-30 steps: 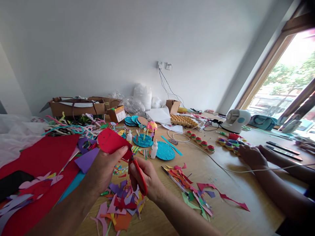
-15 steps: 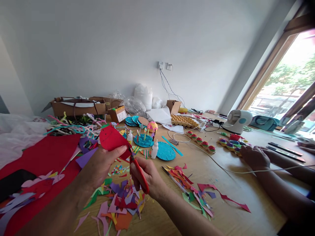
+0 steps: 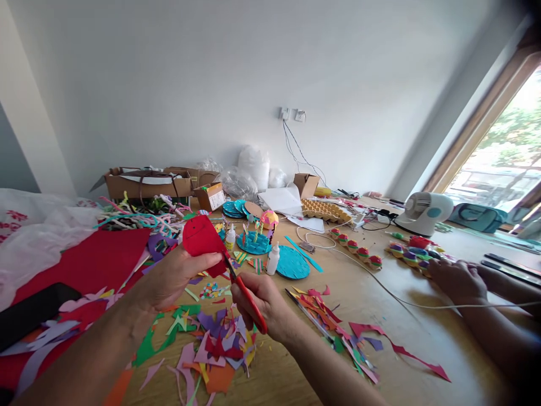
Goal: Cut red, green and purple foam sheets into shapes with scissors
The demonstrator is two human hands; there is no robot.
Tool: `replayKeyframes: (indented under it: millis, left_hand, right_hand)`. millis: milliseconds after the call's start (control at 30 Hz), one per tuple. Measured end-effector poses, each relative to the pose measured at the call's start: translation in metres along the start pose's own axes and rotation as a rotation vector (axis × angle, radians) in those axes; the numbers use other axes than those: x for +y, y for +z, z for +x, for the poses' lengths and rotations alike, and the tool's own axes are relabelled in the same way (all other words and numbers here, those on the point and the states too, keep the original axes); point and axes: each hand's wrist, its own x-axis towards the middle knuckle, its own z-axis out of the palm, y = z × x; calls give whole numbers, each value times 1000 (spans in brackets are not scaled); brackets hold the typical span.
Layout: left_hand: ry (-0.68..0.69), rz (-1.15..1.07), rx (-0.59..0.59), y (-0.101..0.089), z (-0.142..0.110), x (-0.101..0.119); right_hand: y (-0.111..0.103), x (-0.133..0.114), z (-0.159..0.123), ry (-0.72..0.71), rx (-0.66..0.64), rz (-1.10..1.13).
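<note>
Between thumb and fingers my left hand (image 3: 180,276) pinches a piece of red paper (image 3: 202,234), held up above the table, with small dark marks on its rounded upper part. My right hand (image 3: 260,299) is closed around the orange-red handles of a pair of scissors (image 3: 249,301). The dark blades meet the right edge of the red paper, close to my left thumb. Below both hands lies a pile of coloured paper scraps (image 3: 220,344) in purple, pink, orange and green. A white glue bottle (image 3: 273,259) stands just beyond my right hand.
Blue round plates (image 3: 292,263) and a decorated one (image 3: 254,242) lie ahead. A pen (image 3: 308,313) rests among scraps. A white cable (image 3: 380,285) crosses the right side, near another person's hands (image 3: 456,279) at painted egg-carton pieces (image 3: 408,256). A white fan (image 3: 425,213) stands behind.
The view has turned slightly left, so everything sits further right in the picture. Both hands keep their hold on the red paper and the scissors, with the blades still at the paper's edge.
</note>
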Motion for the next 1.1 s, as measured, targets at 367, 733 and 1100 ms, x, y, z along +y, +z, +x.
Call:
replayKeyframes:
  millis: [367,733,1100]
  left_hand:
    - [-176,57,-198,-15,4,-8]
    - [-222,75,-279,-17,4,-4]
    - [-107,64,-255,-15,5,-3]
  right_hand:
    - [-3,0,0,-22,-14,-94]
    - [-5,1,0,-24,-29,-121]
    - [-3,4,1,-18,-10,-78]
